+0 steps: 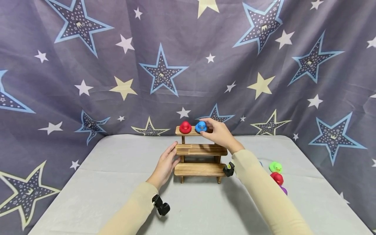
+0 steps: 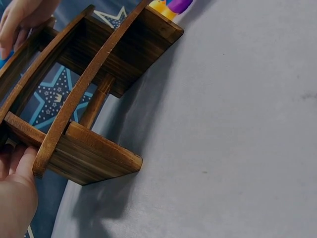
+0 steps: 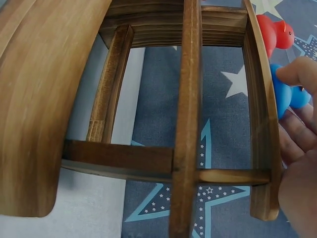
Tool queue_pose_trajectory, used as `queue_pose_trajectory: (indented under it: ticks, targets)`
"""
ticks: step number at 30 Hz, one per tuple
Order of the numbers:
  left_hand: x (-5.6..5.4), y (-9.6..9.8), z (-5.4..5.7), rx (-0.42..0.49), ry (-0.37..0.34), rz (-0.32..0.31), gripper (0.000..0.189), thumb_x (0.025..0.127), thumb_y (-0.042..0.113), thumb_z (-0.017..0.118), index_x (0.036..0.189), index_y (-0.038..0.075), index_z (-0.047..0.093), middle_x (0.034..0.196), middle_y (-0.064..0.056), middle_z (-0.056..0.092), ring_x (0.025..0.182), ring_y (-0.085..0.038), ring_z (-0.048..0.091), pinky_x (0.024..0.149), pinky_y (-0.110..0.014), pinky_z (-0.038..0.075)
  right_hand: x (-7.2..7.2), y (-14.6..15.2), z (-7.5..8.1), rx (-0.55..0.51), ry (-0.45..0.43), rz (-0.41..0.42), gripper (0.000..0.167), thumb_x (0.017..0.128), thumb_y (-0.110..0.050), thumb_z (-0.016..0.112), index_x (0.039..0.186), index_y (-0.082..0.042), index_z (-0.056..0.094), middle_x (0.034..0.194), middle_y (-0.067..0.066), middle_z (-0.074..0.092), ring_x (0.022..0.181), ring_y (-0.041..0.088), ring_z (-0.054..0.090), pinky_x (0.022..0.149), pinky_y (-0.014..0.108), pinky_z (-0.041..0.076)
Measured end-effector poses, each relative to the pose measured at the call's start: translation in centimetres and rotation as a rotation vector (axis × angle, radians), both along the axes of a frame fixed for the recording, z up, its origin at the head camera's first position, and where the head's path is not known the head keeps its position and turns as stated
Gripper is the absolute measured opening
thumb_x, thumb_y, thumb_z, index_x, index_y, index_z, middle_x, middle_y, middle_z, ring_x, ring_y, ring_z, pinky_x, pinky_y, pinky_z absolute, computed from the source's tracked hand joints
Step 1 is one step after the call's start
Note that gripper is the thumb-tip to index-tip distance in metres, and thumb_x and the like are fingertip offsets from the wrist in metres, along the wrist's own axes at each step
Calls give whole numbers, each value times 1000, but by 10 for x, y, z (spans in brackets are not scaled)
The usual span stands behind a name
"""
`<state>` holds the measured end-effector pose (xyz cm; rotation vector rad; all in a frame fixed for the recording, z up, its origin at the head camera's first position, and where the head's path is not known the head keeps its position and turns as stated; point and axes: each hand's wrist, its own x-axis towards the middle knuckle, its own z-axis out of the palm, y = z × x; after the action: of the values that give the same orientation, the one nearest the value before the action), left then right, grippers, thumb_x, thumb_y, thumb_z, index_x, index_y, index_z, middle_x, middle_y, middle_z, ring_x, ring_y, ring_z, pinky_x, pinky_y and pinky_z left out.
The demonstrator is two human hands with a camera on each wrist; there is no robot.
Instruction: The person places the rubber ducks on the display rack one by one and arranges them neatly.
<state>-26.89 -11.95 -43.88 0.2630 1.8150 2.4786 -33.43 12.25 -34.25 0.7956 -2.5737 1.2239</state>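
Rack (image 1: 201,149) bears red duck (image 1: 185,127); fingers (image 3: 298,130) pinch blue duck (image 1: 201,127).

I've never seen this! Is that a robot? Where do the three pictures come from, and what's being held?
No, these are a person's bare left hand and right hand. A camera on the head took the big picture; small black cameras on the wrists took the others. The right hand has a blue round toy duck in its grip at the top step of a brown wooden shelf, beside a red toy duck. The left hand is at the shelf's left side. On the pale grey surface lie a green toy duck, another red toy duck and something purple, partly hidden.
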Motion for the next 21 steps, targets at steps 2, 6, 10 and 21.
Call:
queue_pose_trajectory:
  ticks: [2, 6, 10, 21]
  targets:
    - [1, 0, 0, -1, 4, -4, 51, 110, 14, 38, 158, 3, 24, 165, -15, 15, 148, -32, 22, 121, -48, 28, 1, 0, 1, -1, -2, -3, 51, 91, -19, 75, 139, -15, 58, 123, 10, 68, 114, 24, 65, 97, 40, 56]
    - [1, 0, -1, -7, 16, -7, 52, 110, 14, 39, 158, 2, 24, 165, -17, 14, 149, -33, 21, 120, -48, 28, 1, 0, 1, 4, -1, -10, 51, 91, -19, 75, 140, -16, 59, 123, 10, 68, 114, 24, 64, 99, 39, 55]
    - [0, 0, -1, -6, 21, -14, 53, 110, 14, 39, 158, 1, 23, 165, -17, 13, 149, -34, 20, 120, -48, 28, 0, 1, 1, 8, -3, -9, 52, 91, -20, 75, 140, -16, 58, 124, 10, 68, 114, 24, 64, 98, 40, 55]
    - [-1, -1, -2, -2, 22, -21, 52, 110, 12, 37, 159, 1, 22, 165, -18, 13, 149, -34, 20, 121, -48, 27, 0, 2, 1, -13, -18, 28, 61, 89, -16, 77, 144, -7, 52, 126, 13, 64, 116, 26, 63, 98, 39, 56]
